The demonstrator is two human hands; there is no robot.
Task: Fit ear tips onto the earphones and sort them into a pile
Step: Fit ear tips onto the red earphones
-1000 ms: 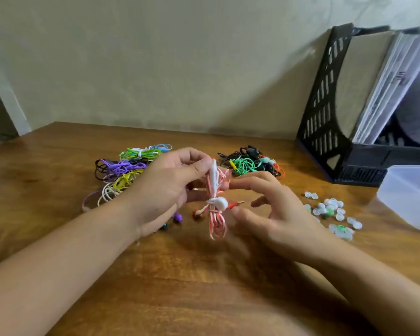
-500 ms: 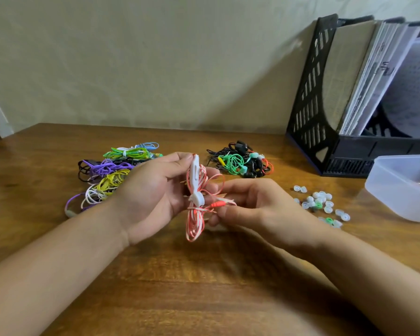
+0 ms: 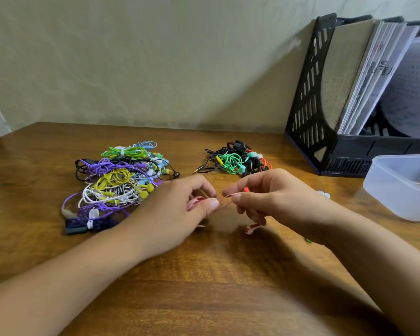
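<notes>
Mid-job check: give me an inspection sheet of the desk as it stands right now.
Surface: wooden desk, bare in front of the hands.
Job's things: red-and-white earphones held between both hands; large colourful pile at left; smaller dark pile behind the hands; loose ear tips mostly hidden behind the right wrist.
Clutter: translucent plastic tub at right.
Grippers: left hand and right hand each pinch the earphone cord.
Cables: short cord stretch between the fingertips; the rest hidden in the hands.
Surroundings: black file rack with papers; plain wall.

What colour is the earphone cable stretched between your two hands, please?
Pinkish red and white; the thin earphone cable shows best in the head view.
</notes>
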